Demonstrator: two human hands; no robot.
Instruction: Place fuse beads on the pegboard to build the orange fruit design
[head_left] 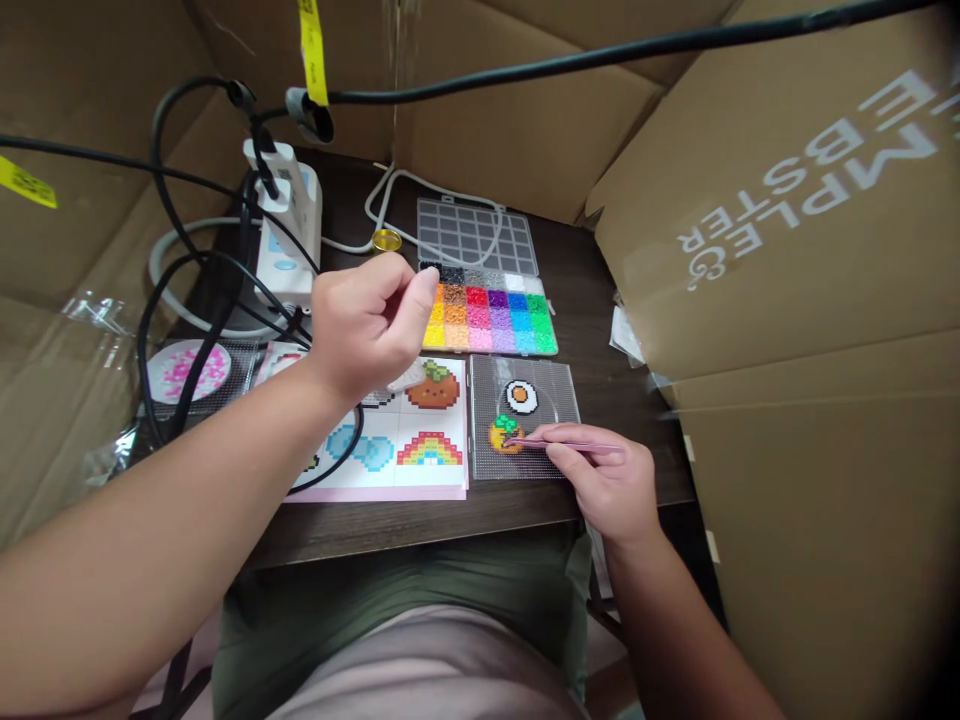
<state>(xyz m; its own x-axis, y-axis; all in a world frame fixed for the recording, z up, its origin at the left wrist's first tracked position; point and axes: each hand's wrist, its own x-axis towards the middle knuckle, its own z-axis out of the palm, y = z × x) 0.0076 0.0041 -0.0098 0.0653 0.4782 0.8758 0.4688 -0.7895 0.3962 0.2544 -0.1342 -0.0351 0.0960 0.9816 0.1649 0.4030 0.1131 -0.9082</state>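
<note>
Far left of the left grip point(367, 325): round board with pink beads point(187, 370) on the table point(600, 300), black cables point(161, 330) crossing over it. Behind that, a white power strip point(289, 230) with plugs in.

Left grip: raised over the table, fingers curled in to a loose fist, thumb laid along the forefinger. Cannot tell if anything is pinched inside. Thumb tip is just in front of the near-left corner of the bead box point(553, 320), which holds rows of sorted colours, its clear lid point(474, 235) folded back behind. Gold cap point(387, 240) just left of the lid.

Below the left grip: pattern sheet point(397, 475) with printed pixel pictures, flat on the table.

Between the grips: clear square pegboard point(559, 385), touching the sheet's right edge. Bead egg point(522, 397) on it, orange bead figure point(504, 437) with green top just below.

Right grip point(611, 480): closed on pink tweezers point(562, 443), held nearly level, pointing left. Tips rest at the orange figure. Heel of the hand is at the table's near edge.

Right of the right grip: cardboard box point(787, 250), printed lettering upside down.
</note>
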